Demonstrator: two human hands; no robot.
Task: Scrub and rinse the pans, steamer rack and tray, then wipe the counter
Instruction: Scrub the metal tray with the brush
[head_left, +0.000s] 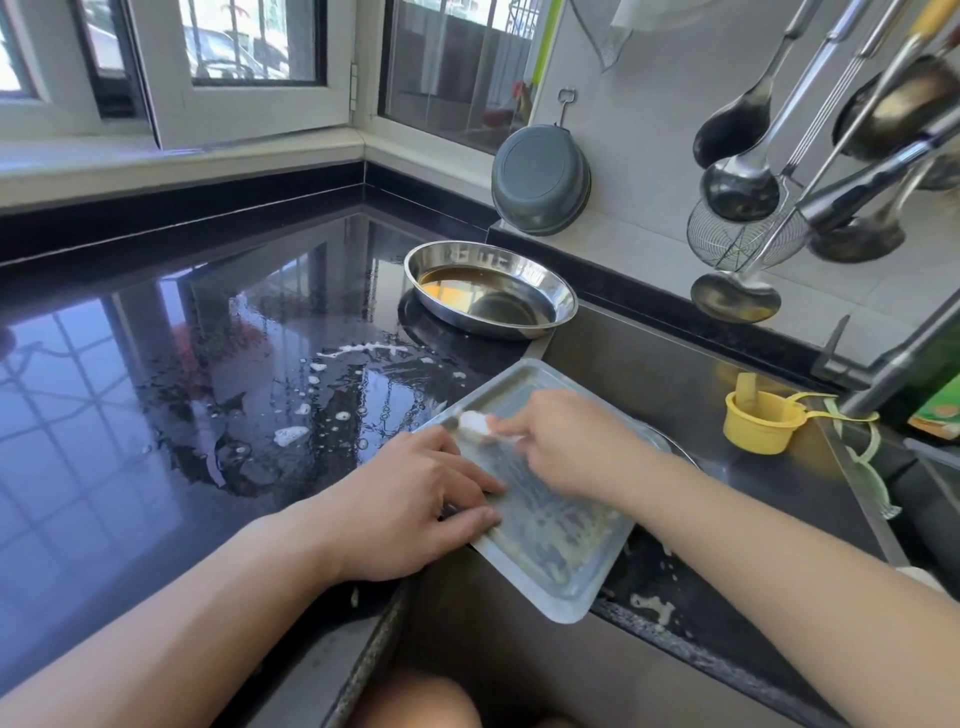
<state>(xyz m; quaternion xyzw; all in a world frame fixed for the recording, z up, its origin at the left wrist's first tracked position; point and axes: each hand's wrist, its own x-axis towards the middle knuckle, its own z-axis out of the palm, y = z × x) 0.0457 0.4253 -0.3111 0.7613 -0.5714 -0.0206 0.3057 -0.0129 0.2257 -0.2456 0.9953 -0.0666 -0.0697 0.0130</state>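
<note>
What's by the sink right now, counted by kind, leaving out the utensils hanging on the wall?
Rectangular tray: 1
Round steel pan: 1
Grey basin: 1
Yellow cup: 1
Scrubber: 1
Total: 5

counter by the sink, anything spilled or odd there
Yes: white soap foam and puddled water are splashed across the black counter left of the tray. The round steel pan behind also overhangs the sink edge, holding brownish liquid.

Rectangular metal tray (550, 566), soapy, tilted over the sink's left edge. Round steel pan (491, 288) on the wet black counter (156, 364) behind, brownish liquid inside.
</note>
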